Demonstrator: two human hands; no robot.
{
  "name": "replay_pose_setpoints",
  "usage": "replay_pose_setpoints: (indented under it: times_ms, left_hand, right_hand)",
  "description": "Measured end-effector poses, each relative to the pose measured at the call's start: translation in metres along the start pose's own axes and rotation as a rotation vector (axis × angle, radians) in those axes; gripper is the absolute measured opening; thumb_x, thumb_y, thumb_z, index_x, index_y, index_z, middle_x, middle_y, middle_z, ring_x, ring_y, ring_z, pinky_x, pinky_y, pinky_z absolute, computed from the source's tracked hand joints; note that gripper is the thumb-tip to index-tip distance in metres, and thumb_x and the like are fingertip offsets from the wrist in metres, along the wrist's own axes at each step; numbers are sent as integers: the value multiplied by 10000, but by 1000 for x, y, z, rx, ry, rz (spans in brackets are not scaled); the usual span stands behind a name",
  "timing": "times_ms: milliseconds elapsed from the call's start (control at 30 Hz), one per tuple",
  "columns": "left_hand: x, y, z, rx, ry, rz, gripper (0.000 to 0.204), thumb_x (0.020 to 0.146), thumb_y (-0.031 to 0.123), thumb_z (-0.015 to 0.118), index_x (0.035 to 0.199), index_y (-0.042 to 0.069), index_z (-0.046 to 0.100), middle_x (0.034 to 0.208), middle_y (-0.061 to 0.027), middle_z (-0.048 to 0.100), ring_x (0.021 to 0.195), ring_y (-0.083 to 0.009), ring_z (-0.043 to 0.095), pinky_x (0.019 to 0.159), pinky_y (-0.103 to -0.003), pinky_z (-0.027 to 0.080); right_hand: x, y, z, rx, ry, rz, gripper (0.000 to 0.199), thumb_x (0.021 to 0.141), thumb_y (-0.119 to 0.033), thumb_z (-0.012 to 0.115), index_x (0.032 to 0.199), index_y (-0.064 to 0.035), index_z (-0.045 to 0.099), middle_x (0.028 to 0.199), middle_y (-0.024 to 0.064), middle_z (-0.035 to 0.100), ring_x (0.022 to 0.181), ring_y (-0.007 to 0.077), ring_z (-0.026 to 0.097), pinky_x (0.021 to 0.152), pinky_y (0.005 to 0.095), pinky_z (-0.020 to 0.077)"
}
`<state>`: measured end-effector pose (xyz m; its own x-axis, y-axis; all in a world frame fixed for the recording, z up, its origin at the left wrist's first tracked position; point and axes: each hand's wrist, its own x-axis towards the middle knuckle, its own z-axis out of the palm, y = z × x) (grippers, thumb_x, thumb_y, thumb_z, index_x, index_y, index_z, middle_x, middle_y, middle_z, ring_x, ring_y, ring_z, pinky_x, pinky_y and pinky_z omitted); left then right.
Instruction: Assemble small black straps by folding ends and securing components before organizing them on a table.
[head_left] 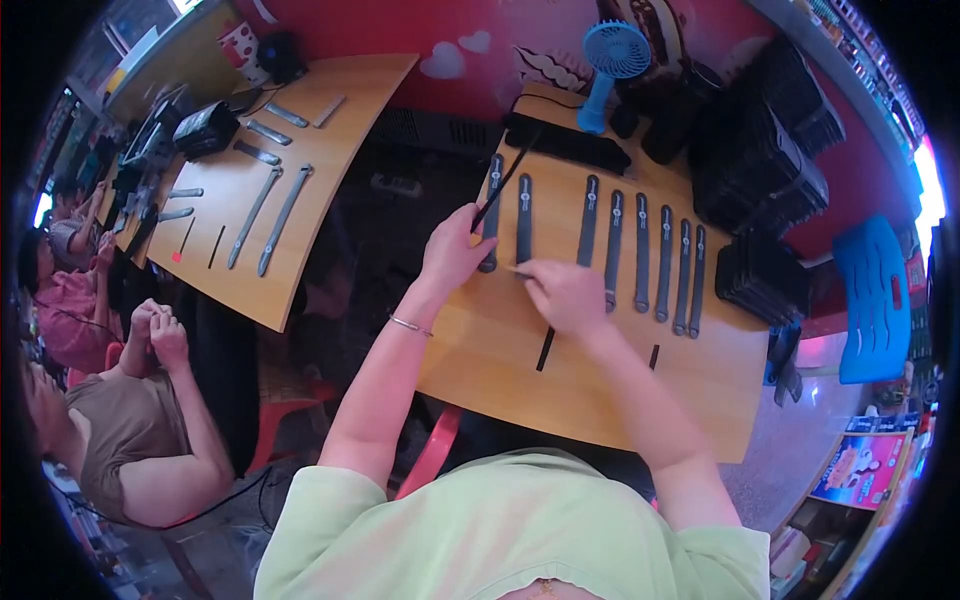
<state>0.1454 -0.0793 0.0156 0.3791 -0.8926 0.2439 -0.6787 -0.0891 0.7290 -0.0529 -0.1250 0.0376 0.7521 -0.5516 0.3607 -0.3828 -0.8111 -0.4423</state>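
Note:
My left hand is closed around a thin dark strip that slants up and to the right above the table. Under that hand lies a grey strap with a rounded end and white print. My right hand is pinched at the lower end of a second grey strap; what its fingertips hold is too small to make out. Farther right, several similar straps lie side by side in a row. Two short black strips sit on the wood near my right wrist.
At the wooden table's back stand a blue fan and a long black bundle. Stacked black goods line the right side, beside a blue chair. People sit at another table on the left, where more straps lie.

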Motion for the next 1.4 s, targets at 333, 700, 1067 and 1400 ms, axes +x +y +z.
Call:
replay_pose_setpoints:
  times_ms: [333,700,1067,1400]
  left_hand:
    - [6,-6,-11,63,-157,-73,301,692,135,746,820,48,487,791,-125,590,798,-355,588,653,-406,463]
    - [1,-10,-15,-293,2,-116,254,787,182,708,848,25,517,747,-58,564,648,-197,536,582,-293,428]
    - [-57,87,-17,-1852,-101,-564,330,1003,353,322,971,85,512,922,-87,560,844,-193,531,660,-279,449]
    - [-100,128,-5,-1684,-268,-452,280,1004,305,362,1098,76,494,1026,-72,545,959,-160,529,851,-331,437]
  right_hand:
    - [9,3,21,-147,-25,50,131,807,-167,598,902,-99,657,960,44,637,782,238,651,655,362,532]
    - [12,-19,13,-74,-59,98,257,772,-234,670,992,-102,658,984,57,623,814,254,647,681,349,529]
    - [-21,-64,-62,412,179,20,381,672,-37,769,1032,-120,678,858,38,567,613,126,508,523,251,421]
    - [-52,-62,-69,503,316,33,363,658,78,730,963,-118,713,799,19,530,614,99,508,506,228,387]
